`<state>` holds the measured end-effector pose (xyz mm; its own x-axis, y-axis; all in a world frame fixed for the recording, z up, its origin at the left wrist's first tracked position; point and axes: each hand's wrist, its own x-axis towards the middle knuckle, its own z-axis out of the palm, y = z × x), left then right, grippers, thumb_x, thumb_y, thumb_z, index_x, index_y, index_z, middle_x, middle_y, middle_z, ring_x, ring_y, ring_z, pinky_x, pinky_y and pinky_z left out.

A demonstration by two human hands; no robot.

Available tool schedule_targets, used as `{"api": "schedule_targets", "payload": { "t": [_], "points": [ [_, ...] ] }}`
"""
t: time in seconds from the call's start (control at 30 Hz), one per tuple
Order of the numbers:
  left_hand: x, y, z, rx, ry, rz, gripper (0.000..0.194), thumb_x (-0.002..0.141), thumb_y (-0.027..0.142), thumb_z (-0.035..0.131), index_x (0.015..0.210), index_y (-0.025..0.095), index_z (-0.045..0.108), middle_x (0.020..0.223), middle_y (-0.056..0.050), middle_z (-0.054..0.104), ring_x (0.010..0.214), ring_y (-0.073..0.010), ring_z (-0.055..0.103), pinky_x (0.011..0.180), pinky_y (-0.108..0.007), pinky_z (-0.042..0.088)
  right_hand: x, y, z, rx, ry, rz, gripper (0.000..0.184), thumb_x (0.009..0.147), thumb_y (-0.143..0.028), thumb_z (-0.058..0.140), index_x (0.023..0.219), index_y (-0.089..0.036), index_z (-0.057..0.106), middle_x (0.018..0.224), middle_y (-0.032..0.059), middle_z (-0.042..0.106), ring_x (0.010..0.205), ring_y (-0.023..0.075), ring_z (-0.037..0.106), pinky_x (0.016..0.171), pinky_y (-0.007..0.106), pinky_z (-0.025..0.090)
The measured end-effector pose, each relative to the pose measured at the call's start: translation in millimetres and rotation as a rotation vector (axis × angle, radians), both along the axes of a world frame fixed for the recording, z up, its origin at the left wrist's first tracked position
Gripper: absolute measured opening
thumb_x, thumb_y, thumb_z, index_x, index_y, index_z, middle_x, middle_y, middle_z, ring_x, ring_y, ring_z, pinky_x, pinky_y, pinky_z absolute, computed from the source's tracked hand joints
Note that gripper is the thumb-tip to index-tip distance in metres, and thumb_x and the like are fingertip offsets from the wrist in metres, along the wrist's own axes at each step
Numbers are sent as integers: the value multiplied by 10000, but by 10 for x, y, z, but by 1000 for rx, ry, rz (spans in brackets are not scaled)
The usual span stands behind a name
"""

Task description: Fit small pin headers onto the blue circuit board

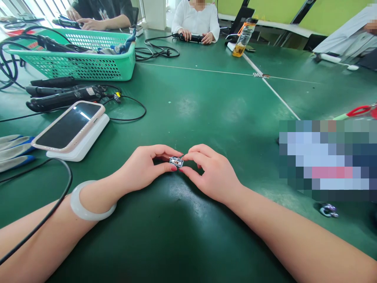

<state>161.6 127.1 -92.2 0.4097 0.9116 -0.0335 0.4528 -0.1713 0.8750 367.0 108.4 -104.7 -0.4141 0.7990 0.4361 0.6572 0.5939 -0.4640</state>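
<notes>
A small rectangular part, silver with a dark edge and a bit of brown inside, is held just above the green table. It is too small for me to tell its kind. My left hand pinches its left side between thumb and fingers. From the other side, the thumb and fingertips of my right hand close on its right end. A pale bangle circles my left wrist.
At left lie a phone on a white box, gloves, black corded tools and a green basket. A bottle stands far back. A shiny trinket lies at right. Several people sit around.
</notes>
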Motion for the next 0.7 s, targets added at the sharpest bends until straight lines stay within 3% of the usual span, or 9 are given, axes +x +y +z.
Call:
{"api": "schedule_targets", "payload": {
  "t": [0.3,0.43,0.57,0.7],
  "points": [
    [40,-17,60,-205,-152,-128,371,805,348,653,1148,209,674,993,-49,731,896,-200,683,822,-307,568,-41,-27,10,147,-92,17,224,891,-363,562,783,-174,613,790,35,621,688,130,565,613,245,425],
    [30,-17,41,-210,-131,-124,351,815,368,638,1123,208,685,954,-48,738,872,-200,689,795,-309,577,-42,-28,4,158,-135,35,246,903,-357,548,752,-174,609,767,36,611,667,128,543,607,248,408],
    [31,-20,21,-59,-7,-83,311,845,378,584,1085,214,695,954,-35,737,847,-189,689,788,-298,570,-21,3,1,118,-124,69,207,925,-322,520,838,-181,644,843,43,641,738,136,576,653,252,425],
    [-52,55,6,290,318,89,305,883,322,501,1121,247,675,1037,-23,722,910,-202,680,871,-332,532,23,60,-5,43,-37,10,162,921,-259,519,859,-193,653,863,24,652,736,121,583,668,240,430]
  ]
}}
